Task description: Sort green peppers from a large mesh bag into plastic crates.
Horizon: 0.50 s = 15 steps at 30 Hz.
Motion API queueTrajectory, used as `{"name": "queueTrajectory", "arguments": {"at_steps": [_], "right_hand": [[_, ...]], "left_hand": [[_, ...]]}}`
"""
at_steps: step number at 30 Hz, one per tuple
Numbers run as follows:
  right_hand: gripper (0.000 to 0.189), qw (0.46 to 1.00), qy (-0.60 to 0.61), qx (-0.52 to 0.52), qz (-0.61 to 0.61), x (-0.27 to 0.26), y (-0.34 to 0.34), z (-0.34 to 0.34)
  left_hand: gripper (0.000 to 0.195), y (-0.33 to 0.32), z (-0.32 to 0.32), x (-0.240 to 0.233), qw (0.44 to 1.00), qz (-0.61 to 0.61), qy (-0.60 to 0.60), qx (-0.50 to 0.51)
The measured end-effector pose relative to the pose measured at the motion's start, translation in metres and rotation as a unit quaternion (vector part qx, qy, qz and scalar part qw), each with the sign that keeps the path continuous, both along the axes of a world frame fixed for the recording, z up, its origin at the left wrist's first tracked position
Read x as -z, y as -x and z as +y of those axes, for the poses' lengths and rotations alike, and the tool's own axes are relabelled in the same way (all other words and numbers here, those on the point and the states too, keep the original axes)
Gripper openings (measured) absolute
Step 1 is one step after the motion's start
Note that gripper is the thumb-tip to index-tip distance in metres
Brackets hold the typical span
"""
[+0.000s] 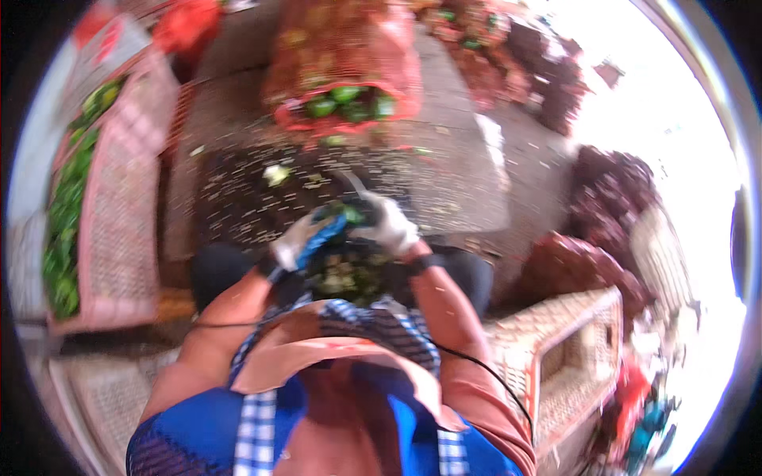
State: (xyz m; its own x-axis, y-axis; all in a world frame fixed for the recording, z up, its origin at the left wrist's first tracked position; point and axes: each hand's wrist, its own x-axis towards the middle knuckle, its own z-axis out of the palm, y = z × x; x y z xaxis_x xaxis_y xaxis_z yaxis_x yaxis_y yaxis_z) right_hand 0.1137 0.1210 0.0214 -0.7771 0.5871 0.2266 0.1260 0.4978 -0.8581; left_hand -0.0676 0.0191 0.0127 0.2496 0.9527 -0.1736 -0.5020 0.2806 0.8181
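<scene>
My left hand [303, 238], in a white glove with blue on it, is closed around a green pepper [352, 214], which is blurred and partly covered by the fingers. Also gloved in white, my right hand [387, 223] grips a small knife, whose pale blade [355, 181] points away from me. Both hands meet over my lap, just above a container of cut scraps [345, 276] whose rim is hidden. Ahead of them a red mesh sack [351, 53] lies on its side, its mouth towards me, with several green peppers [345, 102] showing inside.
Pale seeds and a whitish scrap [276, 174] litter the dark mat [232, 208]. At left stands a pink crate [122, 220] of green peppers. A tipped pale crate [553, 351] is at my right, beside full red sacks [577, 262]. More mesh sacks [488, 65] lie farther off.
</scene>
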Motion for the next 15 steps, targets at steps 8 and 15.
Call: {"name": "queueTrajectory", "arguments": {"at_steps": [8, 15], "right_hand": [[0.040, 0.972, 0.229, -0.001, 0.049, 0.043, -0.024, 0.010], [0.034, 0.872, 0.439, 0.112, 0.184, 0.059, -0.012, 0.030]], "left_hand": [[0.054, 0.021, 0.002, 0.035, 0.991, -0.004, 0.027, 0.132], [0.073, 0.031, 0.002, 0.006, 1.000, 0.015, -0.016, 0.003]]}}
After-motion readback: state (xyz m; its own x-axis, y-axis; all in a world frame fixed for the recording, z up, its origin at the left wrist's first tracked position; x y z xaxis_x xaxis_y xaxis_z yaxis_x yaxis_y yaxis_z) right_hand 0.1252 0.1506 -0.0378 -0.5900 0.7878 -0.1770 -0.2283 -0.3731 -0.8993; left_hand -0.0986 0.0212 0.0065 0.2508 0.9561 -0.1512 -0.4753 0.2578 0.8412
